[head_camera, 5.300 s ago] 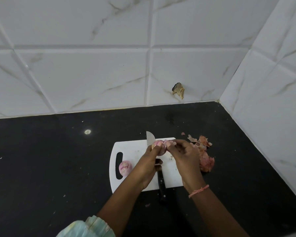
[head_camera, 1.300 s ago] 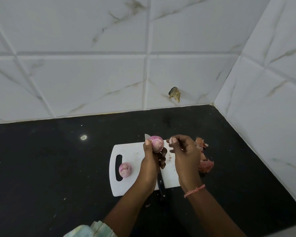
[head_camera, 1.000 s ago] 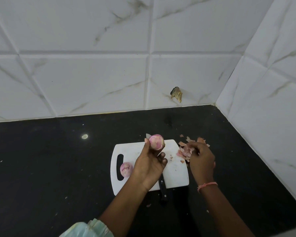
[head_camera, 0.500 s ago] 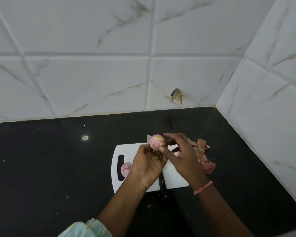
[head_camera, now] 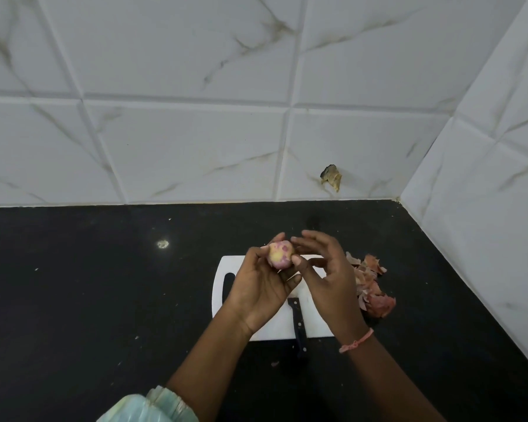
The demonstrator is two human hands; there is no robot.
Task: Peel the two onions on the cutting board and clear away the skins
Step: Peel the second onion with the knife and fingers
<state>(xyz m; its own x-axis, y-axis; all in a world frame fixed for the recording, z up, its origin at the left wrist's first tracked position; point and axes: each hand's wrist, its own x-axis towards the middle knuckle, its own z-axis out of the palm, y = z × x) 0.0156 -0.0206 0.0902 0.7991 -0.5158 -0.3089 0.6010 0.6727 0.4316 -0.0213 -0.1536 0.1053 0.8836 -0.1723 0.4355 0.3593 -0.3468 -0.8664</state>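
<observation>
Left hand (head_camera: pixel 261 287) curled round the onion (head_camera: pixel 280 254), lifted above the cutting board (head_camera: pixel 317 325) for picking; right hand (head_camera: pixel 329 278) loose-fingered, thumb touching the onion, perhaps hunting leftover skin; skins (head_camera: pixel 374 295) heaped on the counter (head_camera: pixel 104 300) just beside the board, clear of work; knife (head_camera: pixel 297 324) blade and second onion hidden behind the hands.
</observation>
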